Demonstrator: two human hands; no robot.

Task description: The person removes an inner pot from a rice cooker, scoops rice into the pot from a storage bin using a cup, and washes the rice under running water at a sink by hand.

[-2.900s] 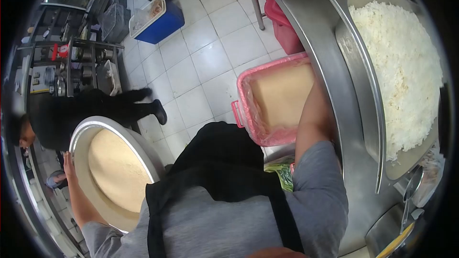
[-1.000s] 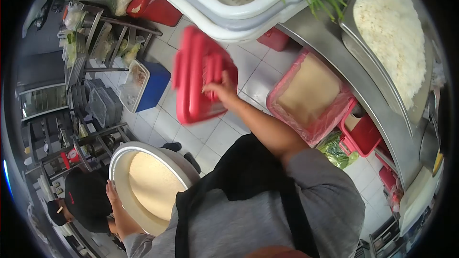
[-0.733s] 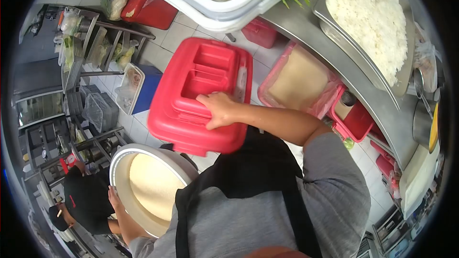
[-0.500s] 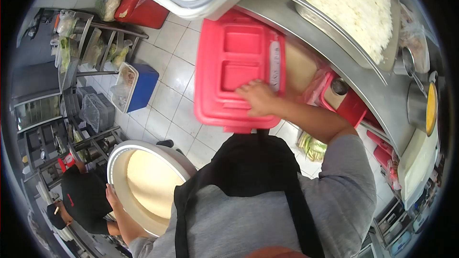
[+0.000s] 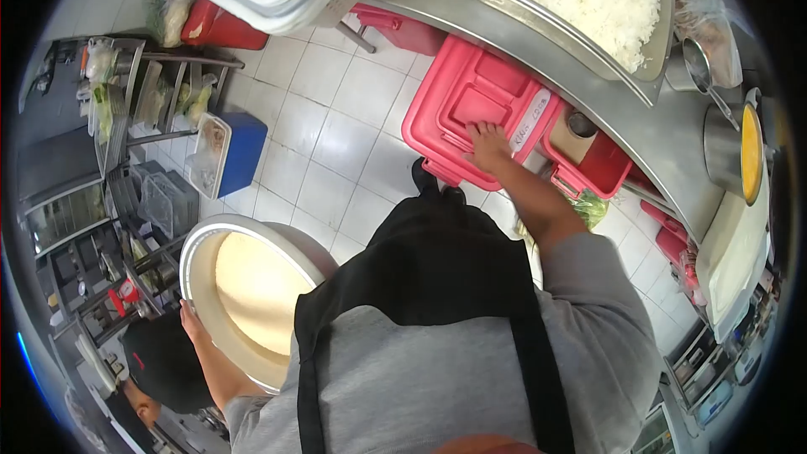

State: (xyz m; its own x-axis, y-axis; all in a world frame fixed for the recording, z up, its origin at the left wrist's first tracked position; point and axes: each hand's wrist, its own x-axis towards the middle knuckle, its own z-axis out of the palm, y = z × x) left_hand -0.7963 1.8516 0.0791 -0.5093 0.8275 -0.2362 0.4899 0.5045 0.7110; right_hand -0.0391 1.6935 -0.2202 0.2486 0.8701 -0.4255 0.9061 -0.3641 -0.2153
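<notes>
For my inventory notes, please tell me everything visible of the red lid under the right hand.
The red lid looks plastic, rectangular with rounded corners; it has recessed panels, an edge tab and a pale label with dark writing. It lies nearly flat, partly hidden by the steel counter. The right hand rests on it.

I see smooth moulded plastic on the pinkish-red lid (image 5: 471, 109), with a soft sheen; the white label (image 5: 531, 120) along it looks like paper or tape. The basin (image 5: 307, 248) against me is probably dull aluminium, though the wide-angle blur leaves me unsure. My apron (image 5: 420, 277) is matt black cloth and my shirt (image 5: 420, 378) is soft grey knit. The steel table (image 5: 647, 143) has a brushed, satin face, and the rice tray (image 5: 542, 15) is smoother, shinier metal. I see glossy floor tiles (image 5: 328, 143), hard blue plastic on the tub (image 5: 244, 151) and white plastic in the stacked baskets (image 5: 282, 2).
</notes>
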